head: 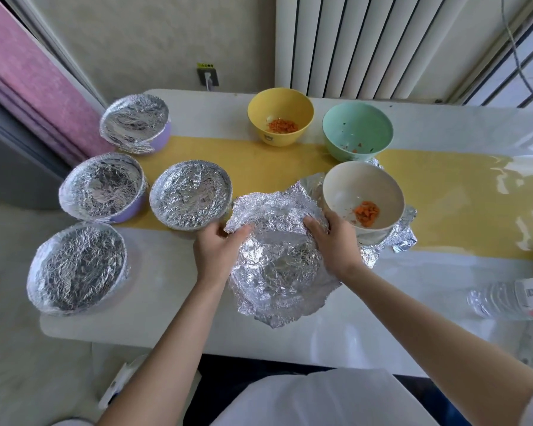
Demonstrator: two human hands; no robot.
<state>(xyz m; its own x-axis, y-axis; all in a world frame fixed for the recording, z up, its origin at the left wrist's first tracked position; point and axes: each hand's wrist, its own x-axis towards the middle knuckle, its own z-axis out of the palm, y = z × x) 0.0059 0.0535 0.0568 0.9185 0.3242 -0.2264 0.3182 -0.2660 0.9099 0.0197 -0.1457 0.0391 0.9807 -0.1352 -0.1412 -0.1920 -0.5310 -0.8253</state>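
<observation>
A crumpled sheet of aluminium foil (277, 262) is held above the table's near middle. My left hand (217, 250) pinches its far left edge, and my right hand (333, 241) grips its far right edge. Whatever lies under the sheet is hidden. Just right of it a white bowl (363, 186) with orange carrot bits stands on another foil sheet (405, 232).
Several foil-covered bowls stand at the left: (135, 124), (102, 186), (191, 198), (77, 265). A yellow bowl (280, 113) with carrot bits and a green bowl (357, 130) sit at the back. A plastic bottle (511, 299) lies at the right edge. A radiator stands behind.
</observation>
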